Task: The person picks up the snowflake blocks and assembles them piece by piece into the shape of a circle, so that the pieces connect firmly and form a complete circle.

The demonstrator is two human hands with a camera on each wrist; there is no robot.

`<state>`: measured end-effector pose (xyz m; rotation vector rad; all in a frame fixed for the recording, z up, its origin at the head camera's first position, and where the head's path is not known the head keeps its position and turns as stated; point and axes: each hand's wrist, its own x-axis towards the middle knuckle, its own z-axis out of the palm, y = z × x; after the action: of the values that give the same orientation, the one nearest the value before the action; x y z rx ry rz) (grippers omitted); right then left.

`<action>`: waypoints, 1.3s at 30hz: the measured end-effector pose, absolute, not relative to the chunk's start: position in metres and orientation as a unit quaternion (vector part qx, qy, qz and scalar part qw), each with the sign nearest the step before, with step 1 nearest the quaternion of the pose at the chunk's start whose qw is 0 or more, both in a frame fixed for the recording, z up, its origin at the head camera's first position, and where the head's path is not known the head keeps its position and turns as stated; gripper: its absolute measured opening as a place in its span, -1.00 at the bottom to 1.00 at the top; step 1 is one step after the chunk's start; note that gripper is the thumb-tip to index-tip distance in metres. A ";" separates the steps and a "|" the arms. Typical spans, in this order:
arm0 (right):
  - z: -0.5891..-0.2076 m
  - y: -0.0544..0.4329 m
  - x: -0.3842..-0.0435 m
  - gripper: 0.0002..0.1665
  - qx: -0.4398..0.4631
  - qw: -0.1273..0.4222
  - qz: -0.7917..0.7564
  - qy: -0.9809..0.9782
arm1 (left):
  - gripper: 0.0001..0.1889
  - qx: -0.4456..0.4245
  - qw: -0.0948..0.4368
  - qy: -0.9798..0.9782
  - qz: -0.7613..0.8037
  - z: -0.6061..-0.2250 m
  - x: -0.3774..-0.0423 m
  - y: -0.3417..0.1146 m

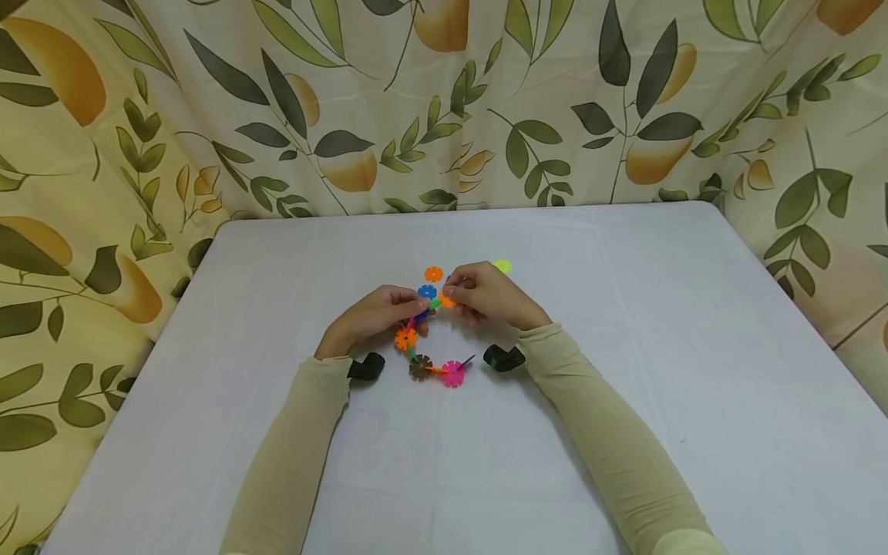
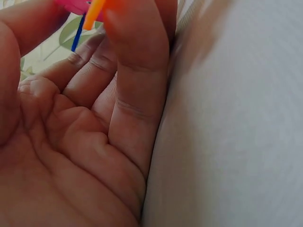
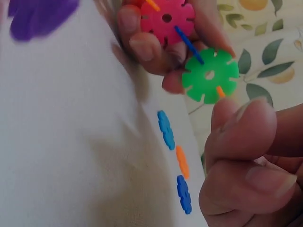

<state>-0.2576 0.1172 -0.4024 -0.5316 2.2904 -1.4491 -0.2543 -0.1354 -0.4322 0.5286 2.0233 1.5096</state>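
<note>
My left hand [image 1: 375, 314] grips a chain of notched plastic discs joined edge to edge. In the right wrist view its fingers are around a pink disc [image 3: 167, 29] and behind a green disc [image 3: 222, 66], with a blue disc edge-on between them. My right hand [image 1: 498, 294] pinches an orange disc [image 3: 221, 91], slotted into the green one and mostly hidden by the fingertips. From the left hand the chain curves toward me through an orange disc [image 1: 405, 338], a brown disc [image 1: 419, 370] and a pink disc [image 1: 453, 375], ending in a purple disc [image 1: 468, 361].
Loose discs lie on the white table [image 1: 555, 462] beyond the hands: orange [image 1: 433, 274], blue [image 1: 427, 291] and yellow-green [image 1: 502, 265]. A light blue disc [image 3: 165, 130] shows in the right wrist view. A leaf-patterned curtain [image 1: 416, 100] hangs behind the table.
</note>
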 end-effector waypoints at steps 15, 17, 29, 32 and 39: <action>-0.408 0.105 -0.257 -0.81 -0.210 0.156 -0.509 0.820 | -0.67 0.217 0.273 0.730 0.588 -0.431 -0.254 -0.136; -0.409 0.105 -0.258 -0.77 -0.224 0.145 -0.496 0.826 | -0.66 0.214 0.278 0.726 0.592 -0.431 -0.254 -0.137; -0.406 0.134 -0.269 -0.65 -0.197 -0.008 -0.396 0.897 | -0.65 0.169 0.293 0.737 0.585 -0.431 -0.256 -0.138; -0.409 0.143 -0.273 -0.60 -0.188 -0.017 -0.353 0.916 | -0.61 0.158 0.290 0.741 0.585 -0.431 -0.256 -0.139; -0.417 0.159 -0.278 -0.54 -0.187 0.021 -0.251 0.950 | -0.60 0.148 0.289 0.736 0.594 -0.432 -0.255 -0.139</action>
<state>-0.2779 0.1586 -0.4173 -0.5783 2.9430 -0.7784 -0.2547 -0.1389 -0.4317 0.3942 1.9647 1.5857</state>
